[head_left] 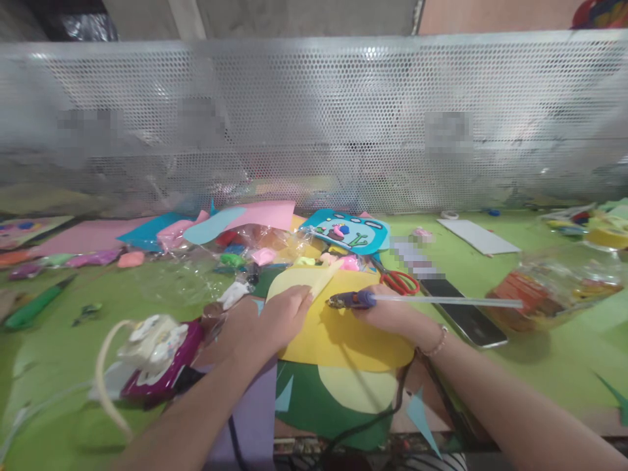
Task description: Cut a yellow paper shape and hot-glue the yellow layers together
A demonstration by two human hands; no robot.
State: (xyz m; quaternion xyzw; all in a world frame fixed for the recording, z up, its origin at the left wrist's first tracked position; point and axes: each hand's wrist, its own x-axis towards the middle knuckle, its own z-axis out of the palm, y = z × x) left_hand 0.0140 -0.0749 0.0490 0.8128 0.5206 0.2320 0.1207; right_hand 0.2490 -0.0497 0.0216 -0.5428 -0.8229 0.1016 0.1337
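Observation:
My left hand (287, 317) pinches a pale yellow paper piece (289, 279), its right edge lifted and folded up off a larger yellow sheet (353, 350). In my right hand (392, 317) is a blue glue gun (360, 299), its nozzle pointing left just over the yellow sheet. A long clear glue stick (456, 301) sticks out of its back to the right. Under the yellow sheet lie dark green paper (304, 405) and another pale yellow shape (358, 389). The gun's black cord seems to run down below the sheet.
Red-handled scissors (400, 282) and a black phone (466, 314) lie on the right, near a clear plastic container (554, 288). A purple power strip (164, 366) sits at left, with a green cutter (36, 306) beyond. A perforated metal panel (314, 124) stands behind.

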